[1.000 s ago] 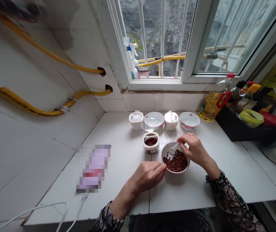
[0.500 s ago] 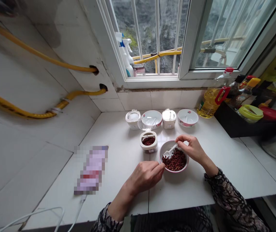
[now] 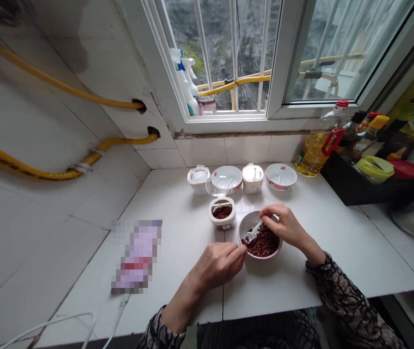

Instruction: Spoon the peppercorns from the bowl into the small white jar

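My right hand [image 3: 283, 225] pinches the handle of a small white spoon [image 3: 253, 234], whose scoop end dips into dark red Sichuan peppercorns [image 3: 267, 242]. These lie in a white bowl with a pink rim [image 3: 243, 220]. At the bowl's near left edge, my left hand [image 3: 221, 264] has its thumb and fingers closed on the rim. Just behind and left of the bowl stands a white spice jar [image 3: 222, 222], its clear lid [image 3: 218, 186] raised, with more peppercorns inside.
Two white jars, one left [image 3: 198, 179] and one right [image 3: 253, 179], and two flowered bowls, one left [image 3: 226, 173] and one right [image 3: 281, 175], line the wall. An oil bottle [image 3: 310, 155] stands beside a black rack [image 3: 345, 186] on the right. A pixelated purple object [image 3: 139, 257] with a white cable lies left.
My right hand has shifted slightly left, bringing the spoon's scoop lower and nearer the bowl's left side. My left hand stays at the rim.
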`<state>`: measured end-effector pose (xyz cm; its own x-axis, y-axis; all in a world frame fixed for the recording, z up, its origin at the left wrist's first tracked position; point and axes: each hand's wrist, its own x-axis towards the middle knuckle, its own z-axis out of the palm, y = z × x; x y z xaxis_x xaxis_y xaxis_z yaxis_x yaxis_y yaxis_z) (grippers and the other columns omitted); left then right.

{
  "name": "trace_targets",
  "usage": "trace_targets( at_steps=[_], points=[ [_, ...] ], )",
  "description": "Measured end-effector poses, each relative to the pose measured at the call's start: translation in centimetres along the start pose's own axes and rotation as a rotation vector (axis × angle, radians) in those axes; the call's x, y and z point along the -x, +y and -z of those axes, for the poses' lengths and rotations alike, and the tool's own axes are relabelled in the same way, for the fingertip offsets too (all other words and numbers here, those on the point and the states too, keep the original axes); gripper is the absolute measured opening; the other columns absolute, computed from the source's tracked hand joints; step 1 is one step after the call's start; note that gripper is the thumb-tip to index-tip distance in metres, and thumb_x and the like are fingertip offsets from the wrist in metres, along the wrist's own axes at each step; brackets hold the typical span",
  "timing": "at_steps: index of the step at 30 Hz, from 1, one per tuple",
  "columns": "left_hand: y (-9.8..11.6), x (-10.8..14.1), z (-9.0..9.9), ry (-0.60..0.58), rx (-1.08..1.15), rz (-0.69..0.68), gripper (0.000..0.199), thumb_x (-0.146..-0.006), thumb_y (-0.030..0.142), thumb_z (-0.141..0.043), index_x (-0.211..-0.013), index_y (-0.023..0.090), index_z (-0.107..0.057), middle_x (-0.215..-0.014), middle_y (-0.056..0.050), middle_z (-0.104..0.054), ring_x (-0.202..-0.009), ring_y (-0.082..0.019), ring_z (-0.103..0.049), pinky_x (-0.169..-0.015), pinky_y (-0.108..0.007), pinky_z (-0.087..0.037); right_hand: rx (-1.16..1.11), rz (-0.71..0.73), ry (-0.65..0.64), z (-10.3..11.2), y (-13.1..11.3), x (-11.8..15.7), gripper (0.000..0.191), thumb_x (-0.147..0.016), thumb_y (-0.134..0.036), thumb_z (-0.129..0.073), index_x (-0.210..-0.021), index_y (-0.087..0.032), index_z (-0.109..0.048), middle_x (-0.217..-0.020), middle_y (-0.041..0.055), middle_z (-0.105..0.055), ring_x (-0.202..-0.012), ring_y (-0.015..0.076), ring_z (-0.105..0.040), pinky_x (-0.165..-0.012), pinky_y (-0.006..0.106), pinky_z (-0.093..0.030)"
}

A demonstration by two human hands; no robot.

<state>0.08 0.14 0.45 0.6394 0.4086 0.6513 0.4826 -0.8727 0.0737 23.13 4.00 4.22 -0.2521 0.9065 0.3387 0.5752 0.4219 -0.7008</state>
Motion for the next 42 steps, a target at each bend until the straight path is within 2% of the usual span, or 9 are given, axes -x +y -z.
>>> trace_targets(
  at_steps=[12, 19, 22, 26, 30, 32, 34, 37, 42],
  points=[
    [0.0, 0.1, 0.0, 0.010, -0.004, -0.002, 0.016, -0.097, 0.012, -0.045, -0.092, 0.016, -0.060, -0.060, 0.003, -0.057, -0.048, -0.010, -0.052, -0.045, -0.022, -0.039, -0.278, -0.240, 0.042, 0.9, -0.1, -0.4, 0.017, -0.076, -0.030, -0.057, -0.074, -0.020, -0.070, -0.066, 0.0006, -0.068, -0.064, 0.0163, -0.062, -0.064, 0.028, -0.049],
    [0.0, 0.1, -0.2, 0.009, -0.003, -0.004, 0.017, -0.097, 0.013, -0.044, -0.090, 0.017, -0.059, -0.059, 0.003, -0.055, -0.048, -0.010, -0.052, -0.045, -0.021, -0.039, -0.423, -0.302, 0.206, 0.4, 0.6, -1.2, 0.020, -0.073, -0.039, -0.065, -0.074, -0.019, -0.071, -0.065, 0.0017, -0.067, -0.062, 0.0167, -0.061, -0.066, 0.031, -0.050],
    [0.0, 0.1, -0.2, 0.005, -0.003, 0.003, 0.017, -0.098, 0.013, -0.045, -0.090, 0.017, -0.060, -0.059, 0.002, -0.056, -0.048, -0.011, -0.052, -0.046, -0.021, -0.040, -0.401, -0.225, 0.304, -0.1, -0.5, -1.4, 0.020, -0.079, -0.038, -0.065, -0.082, -0.019, -0.071, -0.070, 0.0033, -0.070, -0.067, 0.0186, -0.065, -0.069, 0.033, -0.052],
    [0.0, 0.1, -0.2, 0.017, 0.007, 0.001, 0.017, -0.098, 0.013, -0.044, -0.092, 0.016, -0.060, -0.061, 0.001, -0.059, -0.048, -0.011, -0.054, -0.046, -0.022, -0.041, -0.211, 0.016, 0.427, -1.2, -2.5, -1.5, 0.013, -0.090, -0.029, -0.060, -0.090, -0.022, -0.071, -0.084, 0.0051, -0.074, -0.077, 0.0203, -0.067, -0.077, 0.036, -0.052],
    [0.0, 0.0, -0.2, 0.022, 0.008, -0.005, 0.019, -0.099, 0.013, -0.042, -0.091, 0.016, -0.060, -0.060, 0.001, -0.059, -0.048, -0.012, -0.054, -0.045, -0.023, -0.039, 0.070, 0.439, 0.356, -2.5, -3.3, -1.4, 0.020, -0.095, -0.016, -0.052, -0.095, -0.022, -0.070, -0.086, 0.0060, -0.075, -0.081, 0.0209, -0.066, -0.084, 0.039, -0.050],
    [0.0, 0.0, -0.3, 0.017, 0.003, -0.003, 0.019, -0.099, 0.013, -0.042, -0.091, 0.016, -0.060, -0.059, 0.001, -0.058, -0.048, -0.012, -0.055, -0.045, -0.023, -0.039, 0.160, 0.564, 0.318, -2.7, -3.2, -1.5, 0.023, -0.095, -0.011, -0.049, -0.100, -0.022, -0.069, -0.087, 0.0062, -0.075, -0.081, 0.0208, -0.066, -0.087, 0.041, -0.049],
    [-0.1, 0.0, -0.3, 0.010, 0.005, -0.002, 0.018, -0.099, 0.014, -0.043, -0.092, 0.016, -0.060, -0.060, 0.001, -0.058, -0.048, -0.012, -0.055, -0.045, -0.023, -0.039, 0.197, 0.576, 0.350, -2.3, -3.0, -1.5, 0.023, -0.094, -0.009, -0.049, -0.101, -0.021, -0.068, -0.087, 0.0059, -0.075, -0.080, 0.0204, -0.065, -0.089, 0.041, -0.049],
    [-0.1, 0.1, -0.4, 0.015, 0.014, -0.003, 0.017, -0.098, 0.013, -0.043, -0.092, 0.017, -0.059, -0.060, 0.001, -0.058, -0.047, -0.013, -0.054, -0.045, -0.023, -0.039, 0.192, 0.471, 0.412, -0.7, -2.4, -1.5, 0.017, -0.095, -0.011, -0.051, -0.095, -0.021, -0.065, -0.084, 0.0049, -0.073, -0.079, 0.0203, -0.065, -0.085, 0.039, -0.049],
    [-0.1, 0.3, -0.7, 0.013, 0.028, -0.003, 0.018, -0.097, 0.013, -0.041, -0.093, 0.017, -0.058, -0.062, 0.001, -0.060, -0.048, -0.014, -0.056, -0.044, -0.025, -0.039, 0.271, 0.340, 0.249, 1.5, -0.6, -1.2, 0.017, -0.092, -0.011, -0.052, -0.084, -0.020, -0.063, -0.073, 0.0026, -0.069, -0.069, 0.0194, -0.062, -0.072, 0.034, -0.045]
  ],
)
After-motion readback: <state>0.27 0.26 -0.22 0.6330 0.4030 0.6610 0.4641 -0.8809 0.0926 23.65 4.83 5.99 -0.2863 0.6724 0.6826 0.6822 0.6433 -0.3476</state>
